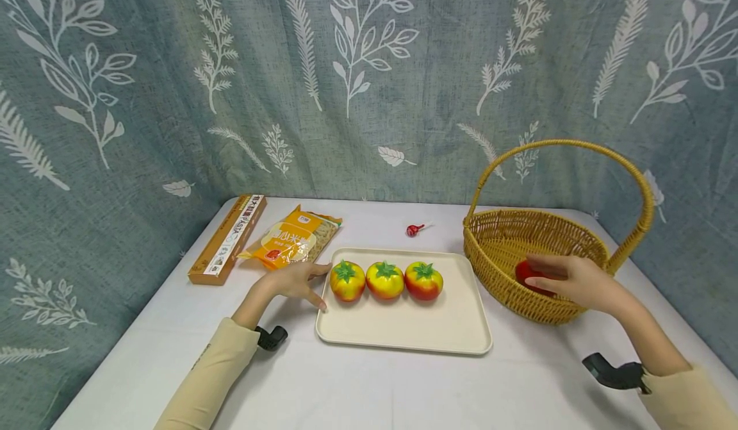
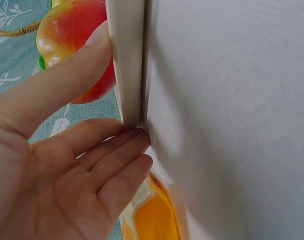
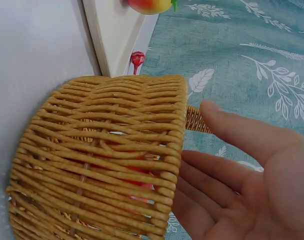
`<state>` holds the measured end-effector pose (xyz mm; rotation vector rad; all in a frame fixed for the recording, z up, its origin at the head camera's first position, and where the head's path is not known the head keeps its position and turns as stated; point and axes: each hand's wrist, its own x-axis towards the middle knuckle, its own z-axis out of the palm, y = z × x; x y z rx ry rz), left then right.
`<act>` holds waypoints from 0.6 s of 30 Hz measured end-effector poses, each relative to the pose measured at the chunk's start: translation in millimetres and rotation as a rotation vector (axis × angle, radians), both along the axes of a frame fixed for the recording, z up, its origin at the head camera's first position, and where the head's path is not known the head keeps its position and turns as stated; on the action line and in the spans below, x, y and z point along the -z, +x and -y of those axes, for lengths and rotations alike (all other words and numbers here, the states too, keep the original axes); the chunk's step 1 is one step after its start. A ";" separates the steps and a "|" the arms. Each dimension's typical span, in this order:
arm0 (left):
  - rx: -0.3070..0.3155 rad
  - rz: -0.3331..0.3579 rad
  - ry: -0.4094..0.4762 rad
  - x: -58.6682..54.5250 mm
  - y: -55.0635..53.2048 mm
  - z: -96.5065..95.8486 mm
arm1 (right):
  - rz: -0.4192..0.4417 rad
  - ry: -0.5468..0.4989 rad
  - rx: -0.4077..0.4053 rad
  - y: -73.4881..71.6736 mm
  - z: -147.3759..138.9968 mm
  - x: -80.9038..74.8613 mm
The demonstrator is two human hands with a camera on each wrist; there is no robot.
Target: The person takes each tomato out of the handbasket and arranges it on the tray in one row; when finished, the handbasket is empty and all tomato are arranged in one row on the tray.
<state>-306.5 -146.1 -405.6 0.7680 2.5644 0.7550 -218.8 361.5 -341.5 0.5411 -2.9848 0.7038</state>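
Three yellow-and-red tomato-like fruits with green leafy tops, the middle one (image 1: pixel 385 281) among them, stand in a row on a cream tray (image 1: pixel 403 327). At the tray's left edge is my left hand (image 1: pixel 296 282). Its thumb lies against the rim and its extended fingers touch near the far corner; in the left wrist view, the hand (image 2: pixel 67 170) has a bare palm. My right hand (image 1: pixel 582 281) reaches over the near rim of a wicker basket (image 1: pixel 496 263), fingers spread around a red object (image 1: pixel 527 273). Weave and hand partly hide that object; its kind is unclear.
A long pasta box (image 1: pixel 230 241) and an orange-and-clear food packet (image 1: pixel 294 238) lie at the back left. Behind the tray is a red lollipop (image 1: pixel 412 230). The basket's tall handle (image 1: pixel 556 141) arches over it. A patterned curtain (image 1: pixel 369 129) borders the table's back.
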 end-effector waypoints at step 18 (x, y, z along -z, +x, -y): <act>0.004 -0.001 0.003 -1.9 1.9 -0.9 | 0.065 -0.031 -0.022 2.2 -9.2 -7.7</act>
